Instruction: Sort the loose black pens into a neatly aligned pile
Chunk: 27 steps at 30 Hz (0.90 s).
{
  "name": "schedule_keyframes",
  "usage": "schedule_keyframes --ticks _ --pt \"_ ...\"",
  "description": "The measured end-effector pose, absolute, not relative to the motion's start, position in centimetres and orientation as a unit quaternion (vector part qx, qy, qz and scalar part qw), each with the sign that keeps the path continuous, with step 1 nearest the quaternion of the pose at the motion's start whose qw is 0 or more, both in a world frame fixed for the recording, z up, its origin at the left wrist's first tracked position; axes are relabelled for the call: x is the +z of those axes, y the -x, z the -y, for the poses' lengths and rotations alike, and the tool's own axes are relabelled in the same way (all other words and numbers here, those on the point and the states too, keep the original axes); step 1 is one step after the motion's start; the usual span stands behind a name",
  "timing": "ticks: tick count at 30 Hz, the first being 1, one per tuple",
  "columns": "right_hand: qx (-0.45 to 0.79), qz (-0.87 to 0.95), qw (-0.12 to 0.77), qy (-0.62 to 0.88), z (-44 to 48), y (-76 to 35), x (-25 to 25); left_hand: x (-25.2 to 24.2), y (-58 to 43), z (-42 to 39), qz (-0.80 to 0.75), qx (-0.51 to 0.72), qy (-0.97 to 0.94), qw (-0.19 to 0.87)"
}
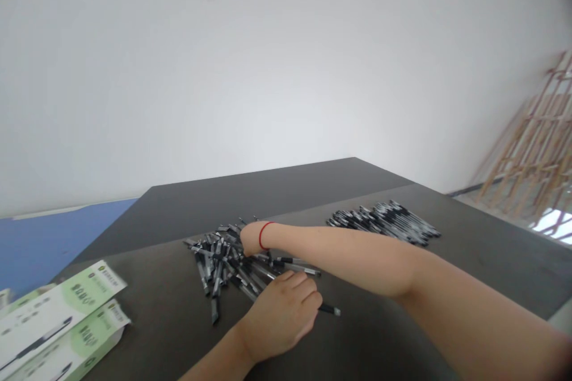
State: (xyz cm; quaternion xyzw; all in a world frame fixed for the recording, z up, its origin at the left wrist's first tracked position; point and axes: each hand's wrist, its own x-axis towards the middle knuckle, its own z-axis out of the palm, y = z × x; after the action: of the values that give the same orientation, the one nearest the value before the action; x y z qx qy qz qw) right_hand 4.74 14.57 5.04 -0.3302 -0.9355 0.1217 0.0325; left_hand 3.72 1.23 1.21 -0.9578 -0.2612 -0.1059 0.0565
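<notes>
A loose pile of black-and-grey pens lies on the dark table. My right hand, with a red string at the wrist, reaches across from the right and dips into the far side of the pile; its fingers are hidden among the pens. My left hand rests knuckles-up at the pile's near edge, fingers curled. A black pen sticks out to the right from under those fingers.
A second batch of pens lies side by side at the far right of the table. Two green-and-white pen boxes lie at the near left corner. Wooden frames lean at the right wall. Blue floor shows on the left.
</notes>
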Motion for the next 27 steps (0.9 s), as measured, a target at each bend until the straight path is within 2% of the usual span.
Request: schedule_keyframes --ticks 4,7,9,13,15,20,27 --pt "0.150 0.918 -0.022 0.366 -14.3 -8.8 7.1 0.9 -3.5 -1.6 0.309 -0.151 0.939 0.009" --pt "0.175 0.909 0.002 0.379 -13.0 -13.5 8.1 0.5 -3.3 -2.0 0.357 -0.209 0.909 -0.039" --pt "0.252 0.875 0.092 0.402 -11.6 -16.8 7.9 0.3 -3.2 -2.3 0.389 -0.241 0.887 -0.067" --pt "0.520 0.705 0.288 0.386 -8.4 -21.9 5.9 0.2 -3.0 -2.6 0.448 -0.267 0.846 -0.109" --pt "0.572 0.644 0.361 0.358 -7.3 -23.4 4.9 0.2 -2.9 -2.6 0.464 -0.272 0.834 -0.122" --pt "0.553 0.586 0.478 0.350 -6.4 -24.6 3.6 -0.1 -2.6 -2.8 0.479 -0.293 0.816 -0.137" --pt "0.507 0.616 0.491 0.350 -6.0 -23.4 2.8 -0.5 -2.3 -2.9 0.487 -0.303 0.804 -0.160"
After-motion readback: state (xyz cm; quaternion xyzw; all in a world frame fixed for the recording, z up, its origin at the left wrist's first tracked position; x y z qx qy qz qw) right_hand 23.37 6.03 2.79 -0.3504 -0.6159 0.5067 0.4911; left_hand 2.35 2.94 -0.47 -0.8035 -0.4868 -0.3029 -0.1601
